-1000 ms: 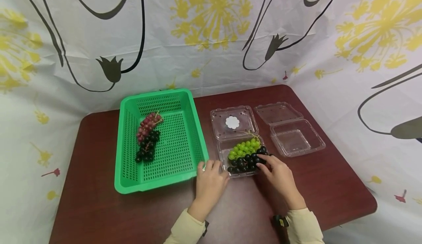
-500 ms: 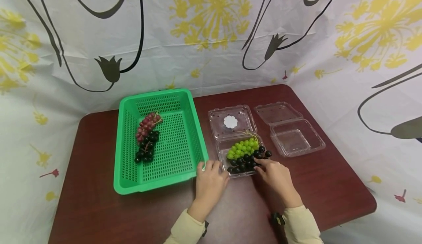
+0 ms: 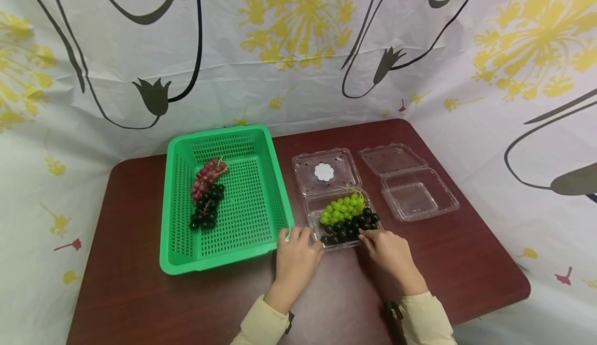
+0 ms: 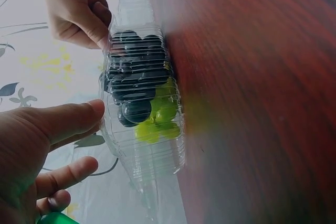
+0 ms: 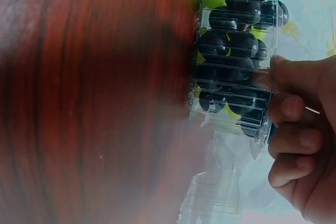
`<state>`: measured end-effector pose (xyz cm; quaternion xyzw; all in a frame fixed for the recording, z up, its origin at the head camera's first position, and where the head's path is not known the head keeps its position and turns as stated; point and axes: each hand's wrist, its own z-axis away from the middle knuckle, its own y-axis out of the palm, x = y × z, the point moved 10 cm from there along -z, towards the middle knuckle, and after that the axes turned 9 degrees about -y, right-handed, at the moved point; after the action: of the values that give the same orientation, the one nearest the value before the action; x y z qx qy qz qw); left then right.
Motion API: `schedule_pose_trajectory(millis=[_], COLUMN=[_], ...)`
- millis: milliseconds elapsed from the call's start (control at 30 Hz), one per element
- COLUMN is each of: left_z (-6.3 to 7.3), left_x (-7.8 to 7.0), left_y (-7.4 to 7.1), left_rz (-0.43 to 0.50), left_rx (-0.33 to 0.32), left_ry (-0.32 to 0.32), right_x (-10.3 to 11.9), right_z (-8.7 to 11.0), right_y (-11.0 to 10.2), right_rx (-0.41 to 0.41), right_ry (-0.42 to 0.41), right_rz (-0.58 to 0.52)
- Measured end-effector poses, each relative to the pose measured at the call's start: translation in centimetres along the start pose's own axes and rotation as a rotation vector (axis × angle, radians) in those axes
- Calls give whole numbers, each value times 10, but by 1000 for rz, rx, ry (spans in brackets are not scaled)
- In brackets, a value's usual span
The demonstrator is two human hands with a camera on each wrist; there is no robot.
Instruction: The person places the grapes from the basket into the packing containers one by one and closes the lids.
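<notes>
Four bunches of grapes: one of small round red grapes (image 3: pixel 203 182) and one of glossy black grapes (image 3: pixel 208 207), left of centre in the head view; one of round green grapes (image 3: pixel 342 209) and a second black bunch (image 3: pixel 347 229), right of centre. One green rectangular perforated plastic basket (image 3: pixel 244 200), two clear hinged plastic boxes (image 3: pixel 420 200), one white scalloped sticker (image 3: pixel 324 172), one dark red wood-grain worktop (image 3: pixel 186 303). At the lower edge, two bare hands (image 3: pixel 297 257) and two cream sleeves (image 3: pixel 426 319).

I see round lime-green grapes (image 3: pixel 342 209), round black grapes (image 3: pixel 342 234), a bright-green rectangular plastic basket (image 3: pixel 244 195), a wood-grained red-brown table (image 3: pixel 466 262), white cloth (image 3: pixel 308 94) with yellow flowers (image 3: pixel 308 11).
</notes>
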<state>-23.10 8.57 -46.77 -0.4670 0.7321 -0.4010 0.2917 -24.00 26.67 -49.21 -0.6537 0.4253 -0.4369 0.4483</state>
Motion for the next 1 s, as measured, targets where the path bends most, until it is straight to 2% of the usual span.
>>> schedule_pose_trajectory(millis=[367, 533, 667, 1000], left_z=[0, 0, 0, 1], left_x=[1, 1, 0, -1], left_y=[1, 1, 2, 1], left_rz=[3, 5, 5, 3], left_rx=[-6, 1, -1, -10], left_ry=[-3, -5, -1, 10], right_x=[-4, -6, -12, -18], right_z=[-2, -5, -8, -7], right_y=[-3, -19, -28, -11], right_rx=[0, -95, -161, -47], right_ry=[15, 13, 19, 68], right_rz=[-59, -100, -80, -53])
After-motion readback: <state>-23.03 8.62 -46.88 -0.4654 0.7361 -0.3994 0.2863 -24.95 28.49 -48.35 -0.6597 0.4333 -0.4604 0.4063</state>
